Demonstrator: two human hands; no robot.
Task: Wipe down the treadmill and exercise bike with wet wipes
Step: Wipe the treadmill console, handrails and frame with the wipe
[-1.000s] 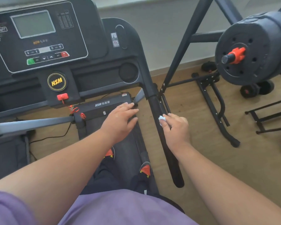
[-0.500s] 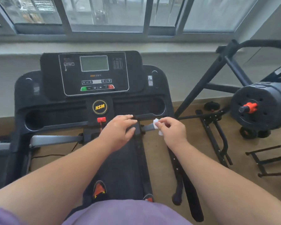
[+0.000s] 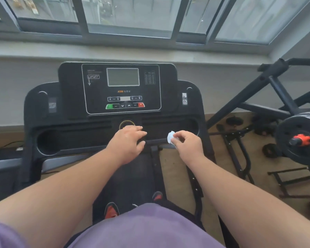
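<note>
I stand on the belt of a black treadmill (image 3: 43, 122), facing its console (image 3: 123, 88) with a grey screen and green and red buttons. My right hand (image 3: 187, 144) pinches a small crumpled white wet wipe (image 3: 170, 137) just in front of the right side of the console tray. My left hand (image 3: 128, 141) hovers with relaxed fingers over the round yellow logo at the tray's centre and holds nothing. Whether it touches the console I cannot tell. No exercise bike can be made out.
A black metal frame (image 3: 258, 90) and a weight plate with a red collar (image 3: 301, 140) stand on the wood floor at the right, with small dumbbells (image 3: 233, 121) behind. A window (image 3: 132, 15) and grey sill run along the wall ahead.
My view has risen from the right side rail to the console. My right hand left the rail and carried the wipe up to the tray; my left hand rose with it.
</note>
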